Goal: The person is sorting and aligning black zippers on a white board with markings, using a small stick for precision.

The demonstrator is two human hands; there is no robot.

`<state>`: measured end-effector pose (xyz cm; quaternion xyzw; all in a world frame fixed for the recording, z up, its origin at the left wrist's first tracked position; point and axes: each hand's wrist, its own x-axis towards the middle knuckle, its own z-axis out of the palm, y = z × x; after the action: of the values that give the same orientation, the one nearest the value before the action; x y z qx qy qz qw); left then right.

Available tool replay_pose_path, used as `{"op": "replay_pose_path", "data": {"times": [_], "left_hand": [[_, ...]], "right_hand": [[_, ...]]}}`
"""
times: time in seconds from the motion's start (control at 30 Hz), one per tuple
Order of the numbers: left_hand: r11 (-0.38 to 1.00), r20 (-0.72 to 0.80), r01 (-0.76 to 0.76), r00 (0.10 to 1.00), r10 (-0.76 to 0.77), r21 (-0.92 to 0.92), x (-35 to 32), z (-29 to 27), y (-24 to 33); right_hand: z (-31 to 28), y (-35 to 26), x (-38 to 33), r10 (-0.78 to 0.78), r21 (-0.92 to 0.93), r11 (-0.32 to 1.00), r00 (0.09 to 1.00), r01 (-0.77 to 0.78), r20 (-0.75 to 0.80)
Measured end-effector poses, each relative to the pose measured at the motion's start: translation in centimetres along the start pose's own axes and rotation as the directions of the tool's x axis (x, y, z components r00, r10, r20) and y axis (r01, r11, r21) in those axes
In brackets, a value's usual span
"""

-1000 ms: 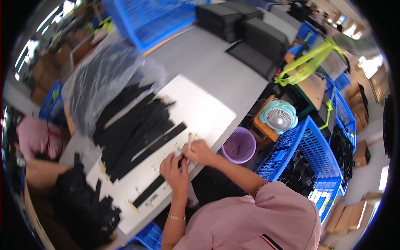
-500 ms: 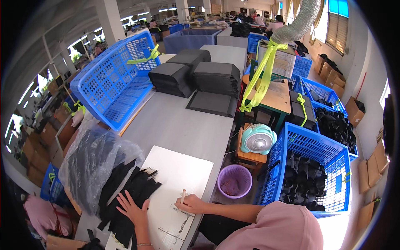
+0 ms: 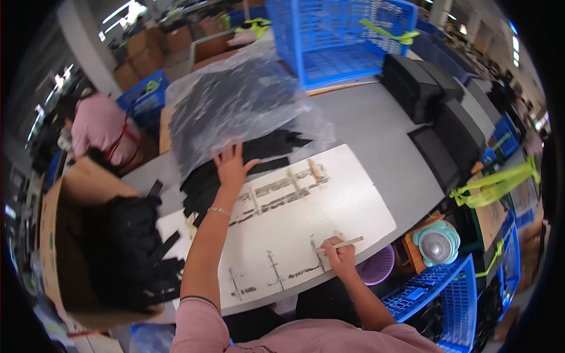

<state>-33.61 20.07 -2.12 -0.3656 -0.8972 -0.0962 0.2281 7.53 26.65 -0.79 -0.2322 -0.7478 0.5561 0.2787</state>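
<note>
The left hand lies flat with its fingers spread wide on the black strips piled at the far edge of the white board, gripping nothing. The right hand rests at the board's near edge, fingers closed around a thin wooden stick. The board lies on the grey counter, beside a clear plastic bag of more black pieces.
</note>
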Motion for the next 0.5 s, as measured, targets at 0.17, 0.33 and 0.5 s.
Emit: {"op": "replay_pose_path", "data": {"times": [0.17, 0.33, 0.5], "left_hand": [[0.944, -0.023, -0.052, 0.999, 0.047, -0.325, -4.0, -4.4, 1.0], [0.882, 0.075, 0.002, 0.996, 0.038, -0.471, -14.1, -10.6, 1.9], [0.867, 0.143, 0.156, 0.985, -0.099, -0.474, -25.1, -16.9, -0.8]], "right_hand": [[0.7, -0.6, 0.7, 0.071, 0.019, 0.997, 0.997, -0.071, -0.004], [1.1, 0.2, 0.1, 0.156, 0.041, 0.987, 0.988, -0.156, -0.006], [1.7, 0.4, 0.1, 0.039, 0.056, 0.998, 0.997, -0.036, -0.069]]}}
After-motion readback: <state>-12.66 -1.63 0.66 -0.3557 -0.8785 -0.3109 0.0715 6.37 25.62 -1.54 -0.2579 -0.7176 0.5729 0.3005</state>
